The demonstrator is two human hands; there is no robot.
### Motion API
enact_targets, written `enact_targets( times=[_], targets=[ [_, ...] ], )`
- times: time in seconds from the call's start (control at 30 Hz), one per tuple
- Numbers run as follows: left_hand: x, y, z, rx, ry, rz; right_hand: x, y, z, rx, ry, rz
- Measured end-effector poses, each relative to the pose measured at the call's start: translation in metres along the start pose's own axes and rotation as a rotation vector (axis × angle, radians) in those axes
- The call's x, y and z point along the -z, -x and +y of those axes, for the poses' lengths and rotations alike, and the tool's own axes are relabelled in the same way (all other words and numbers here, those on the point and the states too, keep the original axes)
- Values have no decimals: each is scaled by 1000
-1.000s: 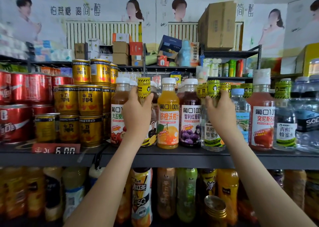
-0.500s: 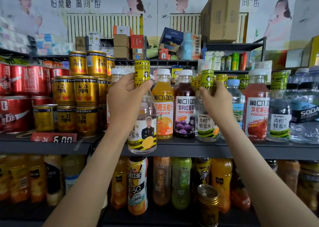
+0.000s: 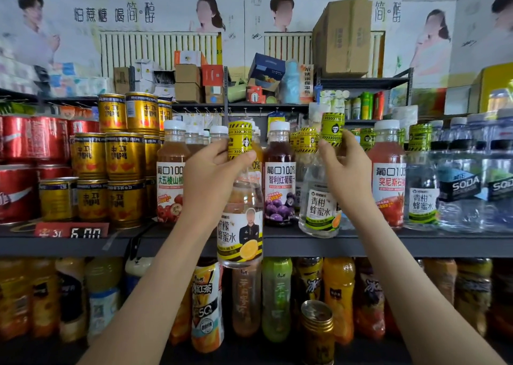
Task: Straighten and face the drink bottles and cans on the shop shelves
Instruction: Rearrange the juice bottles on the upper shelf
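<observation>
My left hand (image 3: 213,173) grips the neck of a clear lemon honey water bottle (image 3: 240,234) with a yellow striped cap. The bottle hangs in front of the shelf edge (image 3: 416,244), its label facing me. My right hand (image 3: 345,170) holds the neck of a green-label honey water bottle (image 3: 317,212), which leans a little at the shelf's front. Juice bottles with white caps stand around them: a red berry one (image 3: 170,187), a purple grape one (image 3: 279,190) and a red pomegranate one (image 3: 388,187).
Gold cans (image 3: 116,159) are stacked in tiers on the left, with red cans (image 3: 25,153) beyond them. Soda water bottles (image 3: 469,192) fill the right end. A red price tag (image 3: 72,230) sits on the shelf edge. Tea and juice bottles (image 3: 277,298) crowd the lower shelf.
My left hand has pulled the lemon honey water bottle off the shelf, out and down in front of the edge. My right hand has shifted the green-label bottle forward and tilted it.
</observation>
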State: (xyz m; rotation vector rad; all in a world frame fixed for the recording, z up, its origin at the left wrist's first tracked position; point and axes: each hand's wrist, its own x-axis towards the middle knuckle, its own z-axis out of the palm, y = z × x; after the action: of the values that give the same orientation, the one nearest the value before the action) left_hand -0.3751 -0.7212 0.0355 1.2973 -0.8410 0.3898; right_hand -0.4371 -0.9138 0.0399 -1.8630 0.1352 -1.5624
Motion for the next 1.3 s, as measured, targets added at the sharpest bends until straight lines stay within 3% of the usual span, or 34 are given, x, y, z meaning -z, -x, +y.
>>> enact_targets(
  times=[0.4,0.67,0.87,1.13,1.3],
  targets=[
    [-78,-16,11,-16,17,-97,72,-7,6,-31,-85,22],
    [-132,-38,-8,15,-145,78,99,-4,19,-34,-67,47],
    [-149,-42,-28,31,-207,97,106,-3,22,-40,-35,41],
    [-159,-38,-27,-88,-508,17,102,-2,25,-68,-73,14],
    [-149,-31,-27,-77,-606,-178,99,-2,26,-73,-151,-3]
  ],
)
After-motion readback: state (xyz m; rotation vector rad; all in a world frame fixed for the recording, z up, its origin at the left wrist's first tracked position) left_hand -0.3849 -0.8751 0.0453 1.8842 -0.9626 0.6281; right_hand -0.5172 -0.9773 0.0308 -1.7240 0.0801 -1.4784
